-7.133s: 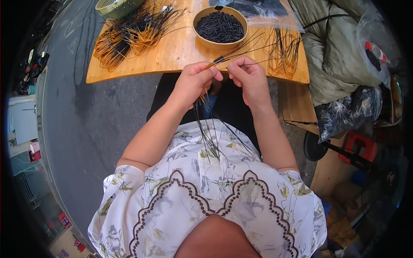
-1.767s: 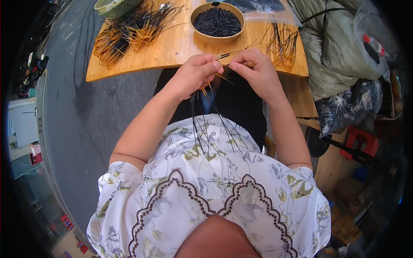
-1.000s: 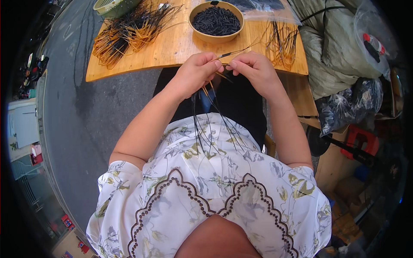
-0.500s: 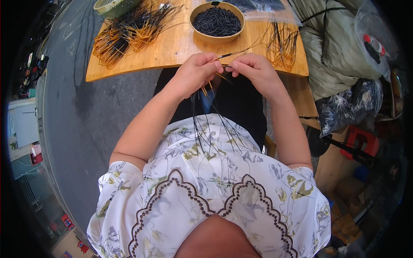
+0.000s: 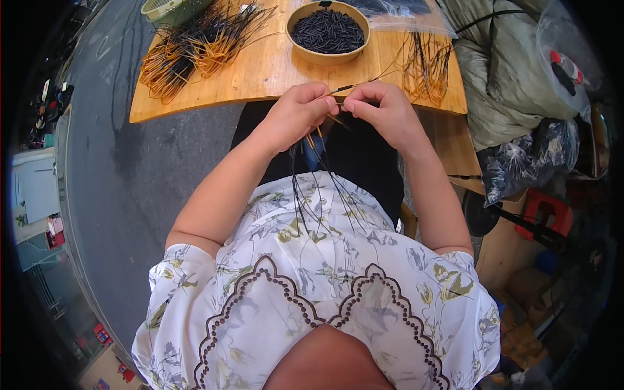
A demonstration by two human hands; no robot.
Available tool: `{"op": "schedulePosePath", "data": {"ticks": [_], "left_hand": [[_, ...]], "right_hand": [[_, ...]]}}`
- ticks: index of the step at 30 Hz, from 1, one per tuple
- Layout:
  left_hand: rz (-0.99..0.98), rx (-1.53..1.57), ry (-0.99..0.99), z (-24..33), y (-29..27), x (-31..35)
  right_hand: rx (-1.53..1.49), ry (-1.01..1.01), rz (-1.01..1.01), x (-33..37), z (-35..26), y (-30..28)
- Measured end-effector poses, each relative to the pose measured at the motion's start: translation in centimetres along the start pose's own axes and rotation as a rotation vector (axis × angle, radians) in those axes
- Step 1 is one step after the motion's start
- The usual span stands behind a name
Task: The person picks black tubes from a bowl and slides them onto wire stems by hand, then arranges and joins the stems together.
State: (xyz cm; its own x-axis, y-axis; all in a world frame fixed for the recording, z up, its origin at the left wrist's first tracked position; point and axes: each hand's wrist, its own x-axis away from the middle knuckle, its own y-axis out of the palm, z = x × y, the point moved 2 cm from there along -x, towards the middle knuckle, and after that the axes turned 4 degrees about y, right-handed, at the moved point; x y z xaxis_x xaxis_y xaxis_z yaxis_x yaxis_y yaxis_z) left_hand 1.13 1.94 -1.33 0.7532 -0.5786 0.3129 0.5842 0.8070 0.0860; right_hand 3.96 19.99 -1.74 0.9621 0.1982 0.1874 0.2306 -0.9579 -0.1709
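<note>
My left hand (image 5: pixel 296 117) is closed round several thin black-and-orange wires (image 5: pixel 312 139), whose black ends hang down over my shirt. My right hand (image 5: pixel 385 116) faces it, thumb and finger pinched on a thin piece in the small gap between my hands. One wire with a dark sleeve (image 5: pixel 342 87) slants above the fingertips toward the right. Beyond my hands, a tan bowl (image 5: pixel 328 60) holds a heap of short black tubes (image 5: pixel 327 31). What exactly lies inside my right fingertips is too small to tell.
On the wooden table (image 5: pixel 266 75), a big bundle of black-and-orange wires (image 5: pixel 185 55) lies left and a smaller bunch (image 5: pixel 427 70) right. A green basket (image 5: pixel 162 13) and a clear plastic bag (image 5: pixel 416 23) sit at the back. Large sacks (image 5: pixel 497 78) crowd the right side.
My right hand has shifted slightly, its fingers curling closer to my left fingertips. The wires still hang from my left hand.
</note>
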Motion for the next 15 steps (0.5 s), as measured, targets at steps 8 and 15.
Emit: {"op": "schedulePosePath", "data": {"ticks": [8,15], "left_hand": [[-0.02,0.0,0.003,0.2,0.2,0.0],[-0.036,0.061,-0.043,0.7,-0.3,0.4]], "right_hand": [[0.13,-0.172,0.15,0.2,-0.2,0.4],[0.31,-0.194,0.184,1.3,-2.4,-0.3]]}}
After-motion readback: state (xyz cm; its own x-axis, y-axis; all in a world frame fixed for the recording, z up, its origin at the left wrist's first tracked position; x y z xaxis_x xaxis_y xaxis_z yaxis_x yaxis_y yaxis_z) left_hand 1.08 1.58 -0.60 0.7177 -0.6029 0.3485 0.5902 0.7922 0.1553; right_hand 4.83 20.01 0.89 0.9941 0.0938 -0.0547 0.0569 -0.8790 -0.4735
